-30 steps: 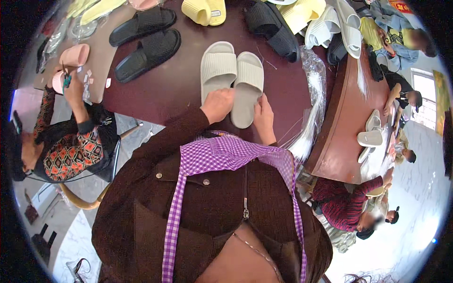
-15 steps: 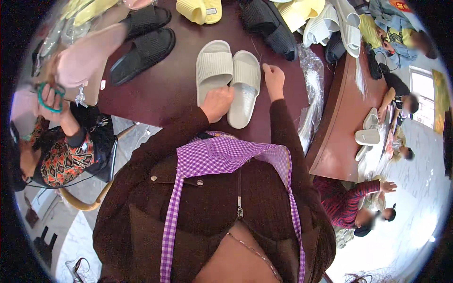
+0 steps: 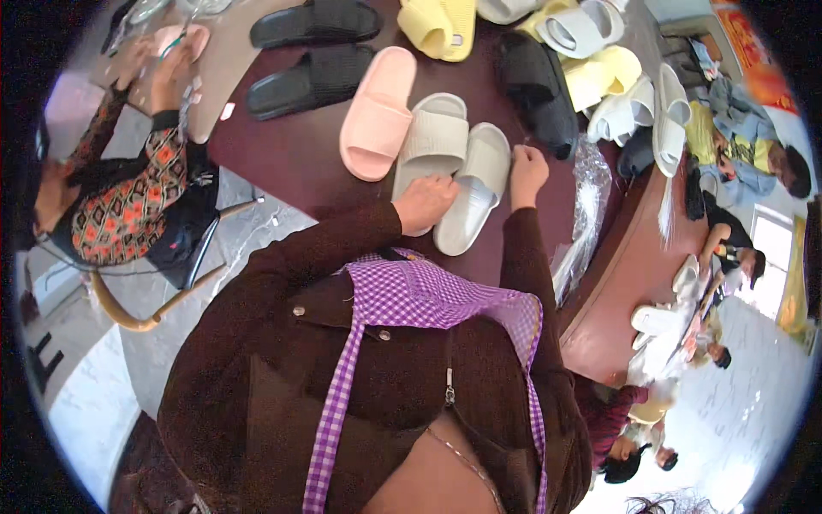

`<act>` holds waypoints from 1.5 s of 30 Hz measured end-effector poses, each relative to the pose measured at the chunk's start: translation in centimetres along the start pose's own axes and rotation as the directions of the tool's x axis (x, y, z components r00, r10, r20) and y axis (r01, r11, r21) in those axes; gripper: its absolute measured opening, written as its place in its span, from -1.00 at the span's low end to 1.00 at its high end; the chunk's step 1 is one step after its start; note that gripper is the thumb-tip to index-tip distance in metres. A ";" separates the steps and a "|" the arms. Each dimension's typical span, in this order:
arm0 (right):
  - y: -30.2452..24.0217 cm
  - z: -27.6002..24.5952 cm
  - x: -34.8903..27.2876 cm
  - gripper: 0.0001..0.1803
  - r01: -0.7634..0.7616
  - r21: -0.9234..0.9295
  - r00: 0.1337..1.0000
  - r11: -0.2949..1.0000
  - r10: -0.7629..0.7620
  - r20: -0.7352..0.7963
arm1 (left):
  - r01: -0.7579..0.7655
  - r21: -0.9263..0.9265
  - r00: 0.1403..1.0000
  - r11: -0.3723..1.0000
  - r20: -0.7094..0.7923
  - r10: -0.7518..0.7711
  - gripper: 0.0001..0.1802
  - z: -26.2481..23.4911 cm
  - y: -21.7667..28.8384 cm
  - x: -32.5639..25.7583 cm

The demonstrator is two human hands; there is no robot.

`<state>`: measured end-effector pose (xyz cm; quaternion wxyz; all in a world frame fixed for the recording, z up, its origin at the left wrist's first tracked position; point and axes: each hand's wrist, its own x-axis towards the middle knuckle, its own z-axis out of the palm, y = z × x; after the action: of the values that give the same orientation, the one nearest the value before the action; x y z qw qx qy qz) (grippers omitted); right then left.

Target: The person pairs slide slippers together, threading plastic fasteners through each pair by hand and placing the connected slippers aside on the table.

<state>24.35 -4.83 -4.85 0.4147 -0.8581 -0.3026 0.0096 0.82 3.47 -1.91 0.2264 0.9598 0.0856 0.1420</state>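
Observation:
Two light grey slide slippers lie side by side in front of me, the left grey slipper and the right grey slipper. My left hand rests over the heel part of the left one, fingers curled toward the gap between the pair. What it pinches, if anything, is hidden. Just beyond the right slipper's outer edge, my right hand is closed in a pinch above the table; anything held there is too small to make out. A pink slipper lies left of the grey pair, close against it.
Black slippers lie at the far left, a yellow slipper at the back. More black, white and yellow slippers crowd the far right, beside crumpled clear plastic. A co-worker sits at the left; other people work along the right-hand table.
A pink slipper now lies left of the grey pair. The co-worker's hands at the left have moved farther away. The view has shifted; my hands stay by the grey slippers.

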 end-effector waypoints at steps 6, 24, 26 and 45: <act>-2.2 -1.8 -0.5 -0.84 -0.435 0.486 0.900 0.758 0.388 0.200 | 0.050 -0.103 0.998 0.993 -0.030 -0.053 -0.88 -0.7 1.8 -0.6; 0.7 -1.6 -0.9 -0.85 -0.237 0.171 0.953 0.956 0.194 0.234 | -0.230 -0.311 0.973 0.922 -0.072 0.218 -0.89 0.6 -0.3 -2.4; 1.1 -1.7 -1.2 -0.85 -0.235 0.154 0.955 0.960 0.199 0.222 | -0.234 -0.335 0.971 0.913 -0.041 0.234 -0.89 1.0 1.0 -2.1; 0.8 -7.7 -10.7 -0.94 -0.446 0.860 0.662 0.249 0.738 0.129 | -0.370 -0.212 0.929 0.904 -0.086 0.360 -0.88 0.0 2.6 -2.2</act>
<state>18.08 -16.35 -2.89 0.7754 -0.5836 0.1607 0.1798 -1.04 0.65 -1.28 0.3006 0.9237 -0.1071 0.2121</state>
